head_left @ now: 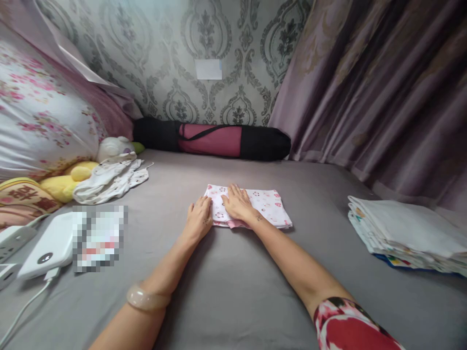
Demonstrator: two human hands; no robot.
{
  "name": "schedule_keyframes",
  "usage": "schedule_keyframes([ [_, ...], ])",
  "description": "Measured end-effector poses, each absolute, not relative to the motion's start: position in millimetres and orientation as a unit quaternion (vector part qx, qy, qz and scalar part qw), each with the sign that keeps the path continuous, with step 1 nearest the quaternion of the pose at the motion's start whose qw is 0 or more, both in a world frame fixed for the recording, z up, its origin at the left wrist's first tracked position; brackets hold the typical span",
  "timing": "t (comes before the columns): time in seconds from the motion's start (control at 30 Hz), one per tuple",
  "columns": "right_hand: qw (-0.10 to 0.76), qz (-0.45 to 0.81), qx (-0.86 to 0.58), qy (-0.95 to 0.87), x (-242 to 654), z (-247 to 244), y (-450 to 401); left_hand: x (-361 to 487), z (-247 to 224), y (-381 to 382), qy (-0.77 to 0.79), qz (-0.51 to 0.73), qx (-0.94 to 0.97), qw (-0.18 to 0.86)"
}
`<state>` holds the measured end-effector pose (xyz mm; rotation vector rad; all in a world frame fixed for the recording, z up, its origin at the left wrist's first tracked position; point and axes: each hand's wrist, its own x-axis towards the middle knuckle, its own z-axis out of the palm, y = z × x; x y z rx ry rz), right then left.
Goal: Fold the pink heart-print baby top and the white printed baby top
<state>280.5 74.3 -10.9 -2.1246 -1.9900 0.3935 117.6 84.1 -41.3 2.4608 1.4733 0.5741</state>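
A white cloth with pink and brown prints (268, 204) lies folded in a flat rectangle on the grey bed sheet (233, 277). My right hand (238, 201) rests palm down on its left half, fingers stretched out and pointing away from me. Against the cloth's left edge lies my left hand (200, 216), its fingers bent a little and their tips touching the fold. A strip of pink fabric shows at the near edge, beneath my right wrist.
A black and maroon bag (211, 141) lies along the wall. At the right is a stack of folded cloths (408, 233). On the left are a crumpled white cloth (113, 180), a yellow plush toy (67, 184), a white power bank (54, 245) and a cable.
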Motion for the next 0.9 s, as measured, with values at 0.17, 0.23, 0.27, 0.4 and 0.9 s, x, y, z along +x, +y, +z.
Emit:
schedule_keyframes([
  [0.17,0.114,0.103,-0.720,-0.676,263,-26,79,115,-41,87,0.510,0.198,0.831,0.100],
  [0.23,0.109,0.100,-0.722,-0.676,263,-28,79,113,-42,90,0.515,0.203,0.826,0.107],
  [0.27,0.106,0.101,-0.722,-0.676,264,-28,79,113,-42,92,0.519,0.207,0.821,0.114],
  [0.4,0.092,0.125,-0.723,-0.673,264,-18,83,112,-42,98,0.549,0.241,0.785,0.158],
  [0.9,0.097,0.123,-0.700,-0.697,228,-20,110,108,-21,101,0.623,0.366,0.633,0.279],
])
